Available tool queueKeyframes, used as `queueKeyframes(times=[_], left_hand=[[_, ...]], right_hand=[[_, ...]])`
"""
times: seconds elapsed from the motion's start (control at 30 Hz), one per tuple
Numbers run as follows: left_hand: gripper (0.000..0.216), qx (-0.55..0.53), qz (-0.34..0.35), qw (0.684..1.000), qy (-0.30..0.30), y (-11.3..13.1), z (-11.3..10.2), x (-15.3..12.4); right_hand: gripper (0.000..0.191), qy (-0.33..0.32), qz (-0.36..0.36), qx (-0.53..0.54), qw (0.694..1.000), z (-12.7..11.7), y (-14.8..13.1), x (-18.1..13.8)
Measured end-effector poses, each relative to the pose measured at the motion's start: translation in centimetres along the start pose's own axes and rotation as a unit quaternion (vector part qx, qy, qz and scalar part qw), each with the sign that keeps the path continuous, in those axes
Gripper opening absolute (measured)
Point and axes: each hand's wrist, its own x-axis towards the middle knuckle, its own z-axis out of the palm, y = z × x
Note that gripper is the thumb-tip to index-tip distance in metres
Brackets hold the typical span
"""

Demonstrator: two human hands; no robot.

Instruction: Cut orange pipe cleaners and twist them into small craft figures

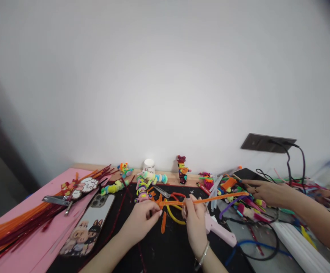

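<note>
A long orange pipe cleaner [222, 197] stretches sideways across both my hands, its far end reaching right. The fingers of my left hand [146, 218] are pinched at its left end, by a cluster of short orange pieces. My right hand [195, 220], with a bracelet at the wrist, grips the same strip further right. Just beyond lie scissors [165, 192] with orange-red handles and a yellow pipe cleaner [174, 216]. A short orange piece [164, 223] lies between my hands. Partly behind my right hand is a pale pink glue gun [222, 232].
Left are a phone [89, 227], a hair clip [85, 187] and bundled pipe cleaners [19, 225]. Colourful figures and a paper cup [149, 167] stand by the wall. Another person's hand [263, 191] reaches over the clutter at right, where cables [288, 167] hang.
</note>
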Motion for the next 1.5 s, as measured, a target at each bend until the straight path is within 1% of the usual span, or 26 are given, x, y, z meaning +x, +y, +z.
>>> queueKeyframes(times=[0.07,0.1,0.17,0.23,0.33,0.37,0.43,0.5,0.53,0.57,0.63,0.67,0.73,0.77,0.83,0.93,1.0,1.03,1.17,1.27,1.4,1.5], left_hand=[[0.013,0.044,-0.008,0.998,-0.032,0.0,0.6,-0.2],[0.011,0.072,-0.014,0.997,-0.040,0.2,0.9,-0.3],[0.015,0.126,-0.028,0.991,-0.047,0.5,1.4,-0.6],[0.015,0.154,-0.036,0.985,-0.062,0.8,1.6,-0.9],[0.004,0.151,-0.024,0.985,-0.084,0.7,1.9,-1.2],[0.004,0.140,-0.018,0.987,-0.081,0.5,1.9,-1.2],[0.006,0.094,-0.017,0.994,-0.051,-0.2,2.1,-1.1],[0.011,-0.008,-0.036,0.999,-0.006,-0.8,2.1,-0.7],[0.015,-0.076,-0.053,0.996,0.011,-1.0,2.1,-0.4],[0.019,-0.148,-0.074,0.986,0.024,-1.1,2.0,-0.2],[0.026,-0.274,-0.122,0.953,0.037,-1.1,1.6,0.4],[0.029,-0.317,-0.144,0.936,0.042,-1.1,1.4,0.6],[0.038,-0.367,-0.184,0.910,0.053,-0.9,1.1,0.8],[0.042,-0.380,-0.198,0.902,0.054,-0.8,1.0,0.8],[0.044,-0.385,-0.207,0.898,0.039,-0.6,1.0,0.6],[0.040,-0.377,-0.196,0.905,-0.028,-0.6,1.2,0.3],[0.041,-0.373,-0.190,0.905,-0.074,-0.5,1.4,0.2],[0.042,-0.374,-0.192,0.903,-0.087,-0.5,1.4,0.2],[0.044,-0.397,-0.214,0.888,-0.088,0.0,1.0,0.1],[0.044,-0.404,-0.229,0.880,-0.104,0.2,0.7,0.0],[0.042,-0.389,-0.232,0.882,-0.131,-0.2,0.8,-0.2],[0.037,-0.389,-0.219,0.885,-0.134,-0.7,1.0,-0.2]], right_hand=[[0.033,0.029,0.032,0.019,0.999,0.1,-0.5,-0.1],[0.033,0.025,0.043,0.027,0.998,0.2,-0.8,-0.2],[0.031,-0.001,0.057,0.042,0.998,0.3,-1.1,-0.3],[0.031,-0.028,0.072,0.058,0.995,0.5,-0.9,-0.4],[0.034,-0.073,0.099,0.095,0.988,0.7,-0.3,-0.3],[0.035,-0.088,0.102,0.107,0.985,0.8,-0.1,-0.3],[0.034,-0.095,0.102,0.122,0.983,0.8,0.2,-0.1],[0.031,-0.073,0.103,0.125,0.984,0.7,0.5,0.1],[0.030,-0.058,0.103,0.127,0.985,0.7,0.6,0.1],[0.030,-0.045,0.102,0.132,0.985,0.6,0.6,0.2],[0.031,-0.037,0.102,0.144,0.984,0.6,0.7,0.3],[0.032,-0.039,0.104,0.149,0.982,0.6,0.7,0.3],[0.036,-0.050,0.118,0.145,0.981,0.6,0.5,0.2],[0.038,-0.058,0.127,0.133,0.981,0.7,0.4,0.1],[0.041,-0.075,0.138,0.098,0.983,0.8,0.2,-0.1],[0.043,-0.092,0.133,0.054,0.985,0.9,0.0,-0.4],[0.044,-0.091,0.128,0.044,0.987,0.9,0.1,-0.4],[0.044,-0.088,0.127,0.042,0.987,0.9,0.1,-0.4],[0.042,-0.083,0.125,0.039,0.988,0.9,0.5,-0.2],[0.040,-0.090,0.128,0.040,0.987,0.9,0.8,-0.2],[0.036,-0.095,0.135,0.063,0.984,1.0,1.0,-0.2],[0.036,-0.116,0.136,0.105,0.978,1.1,1.1,-0.2]])
